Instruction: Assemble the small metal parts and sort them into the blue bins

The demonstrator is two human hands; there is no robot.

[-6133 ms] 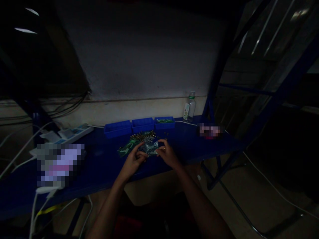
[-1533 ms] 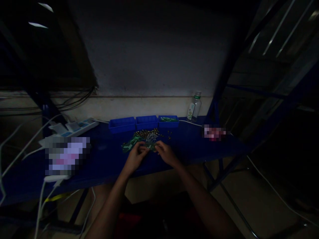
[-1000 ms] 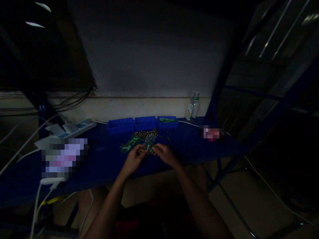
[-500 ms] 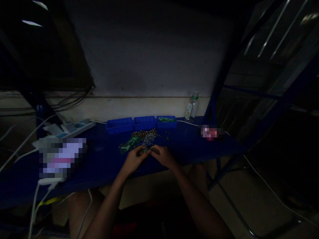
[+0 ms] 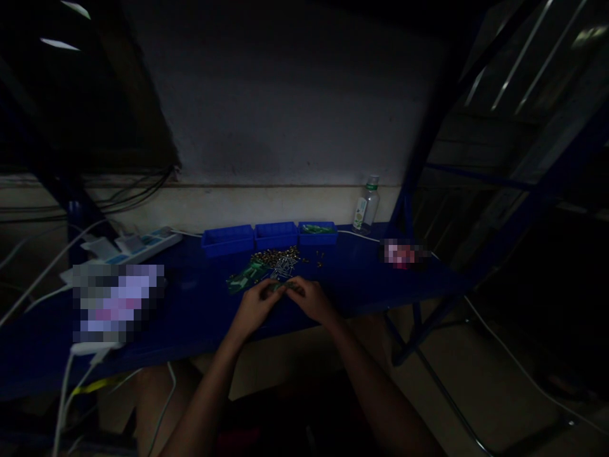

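From here I see the left hand (image 5: 257,303) and right hand (image 5: 311,299) both pinching one small greenish plastic packet (image 5: 277,286) — neither hand nearer, its visible strip lying crosswise between the fingertips. Loose silver metal screws (image 5: 285,264) sit just beyond; the flat blue tabletop (image 5: 366,279) stretches rightward, its front edge beneath the wrists.

both forearms (image 5: 222,365) and hands (image 5: 254,308) are bare. dark clothing (image 5: 280,409) shows between the arms, with a dull red patch (image 5: 238,439) toward the left and 1 small pale streak (image 5: 311,435).
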